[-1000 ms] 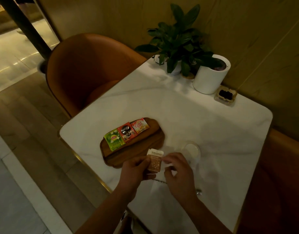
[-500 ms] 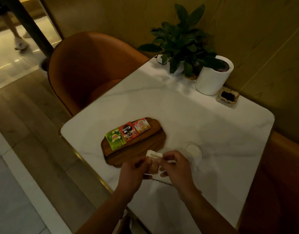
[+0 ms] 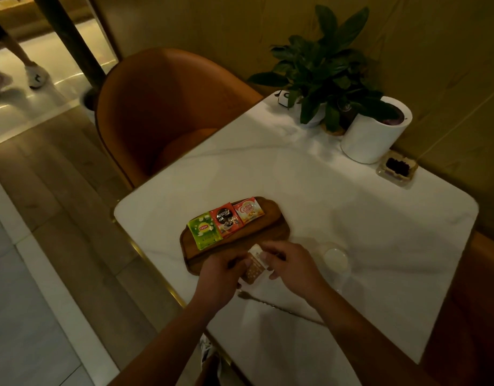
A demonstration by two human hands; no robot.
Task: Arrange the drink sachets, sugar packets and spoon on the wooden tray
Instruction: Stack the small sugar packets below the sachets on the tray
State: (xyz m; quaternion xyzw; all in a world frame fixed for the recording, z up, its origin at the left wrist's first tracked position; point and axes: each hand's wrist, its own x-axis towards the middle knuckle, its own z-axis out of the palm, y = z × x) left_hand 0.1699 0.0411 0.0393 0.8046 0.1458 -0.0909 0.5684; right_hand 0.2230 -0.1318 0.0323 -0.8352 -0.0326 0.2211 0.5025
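A wooden tray (image 3: 271,218) lies on the white marble table. On it, in a row, sit a green tea sachet (image 3: 204,230), a red coffee sachet (image 3: 226,219) and an orange creamer sachet (image 3: 248,210). Just in front of the tray's near edge, my left hand (image 3: 220,277) and my right hand (image 3: 290,264) together pinch a brown-and-white sugar packet (image 3: 252,268). A thin metal spoon (image 3: 271,303) lies on the table below my hands, its right part hidden under my right forearm.
A clear glass (image 3: 336,260) stands right of my right hand. At the table's far end are a potted plant (image 3: 324,73), a white cylinder pot (image 3: 371,135) and a small dish (image 3: 397,168). An orange chair (image 3: 162,107) stands at the table's left side.
Both hands have brought the sugar packet closer together and slightly toward the tray's near edge; the packet now tilts between the fingers. A person walks past at far left.
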